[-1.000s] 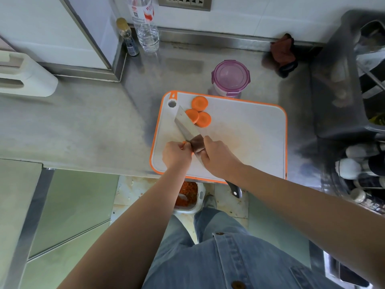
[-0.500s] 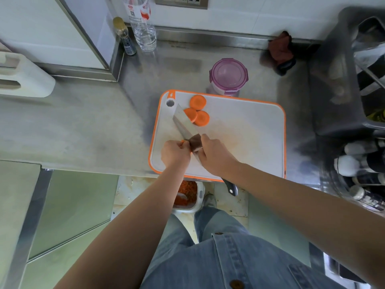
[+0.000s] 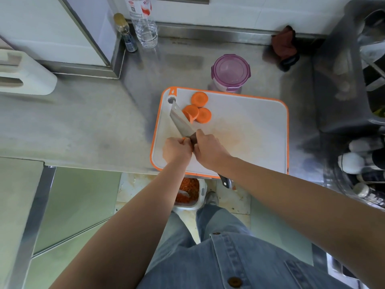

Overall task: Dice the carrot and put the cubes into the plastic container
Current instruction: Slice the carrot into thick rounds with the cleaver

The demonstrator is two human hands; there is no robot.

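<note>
A white cutting board (image 3: 250,130) with an orange rim lies on the steel counter. Three round carrot slices (image 3: 197,110) sit near its far left corner. My right hand (image 3: 208,151) grips a knife (image 3: 180,120) by the handle, blade pointing away toward the slices. My left hand (image 3: 176,150) holds a carrot piece (image 3: 183,139) against the board next to the blade; only a sliver of orange shows. A round plastic container (image 3: 230,72) with a purple lid stands just behind the board, lid on.
Two bottles (image 3: 143,24) stand at the back wall, a dark cloth (image 3: 284,46) at the back right. A grey rack (image 3: 352,65) fills the right side. A bin with carrot scraps (image 3: 187,191) sits on the floor below the counter edge.
The view has shifted slightly. Both hands and the knife stay in the same place on the board; the slices have not moved.
</note>
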